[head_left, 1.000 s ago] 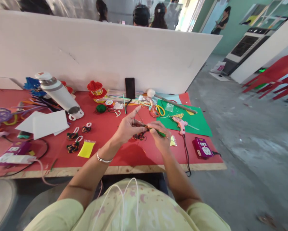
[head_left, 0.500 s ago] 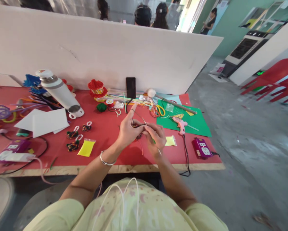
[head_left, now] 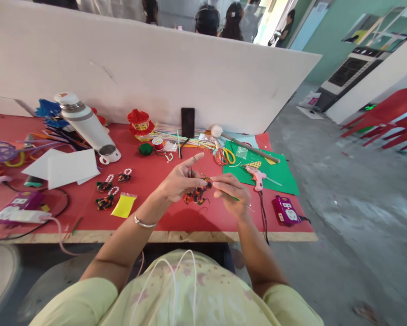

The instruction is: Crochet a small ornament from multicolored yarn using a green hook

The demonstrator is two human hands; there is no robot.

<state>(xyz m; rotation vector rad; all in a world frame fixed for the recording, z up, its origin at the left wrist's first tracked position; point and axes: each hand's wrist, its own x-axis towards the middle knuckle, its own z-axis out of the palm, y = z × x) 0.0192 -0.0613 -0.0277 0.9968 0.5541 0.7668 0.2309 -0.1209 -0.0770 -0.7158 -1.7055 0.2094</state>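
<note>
My left hand [head_left: 181,180] pinches the edge of a crocheted piece [head_left: 197,194] in dark multicoloured yarn, with its index finger stretched out to the right. The piece hangs below the fingertips over the red tabletop. My right hand [head_left: 233,192] is closed around a thin crochet hook [head_left: 236,198] with some green on it; a thin metal end sticks out past the palm. Its fingertips meet the piece's right edge, where the hook's tip is too small to make out. Left of my hands lie several similar small pieces [head_left: 104,202] with white bead loops.
A pink glue gun [head_left: 257,176] rests on green sheet [head_left: 285,174], its cord running off the front edge. Yellow-handled scissors [head_left: 230,156], a phone [head_left: 187,122], a steel-and-white flask [head_left: 84,122], a cup [head_left: 110,154] and a yellow packet [head_left: 123,205] surround the hands.
My hands have drawn slightly apart, and more of the crocheted piece shows between them. The yarn strand stretched from the left index finger is less visible. My right hand has shifted right.
</note>
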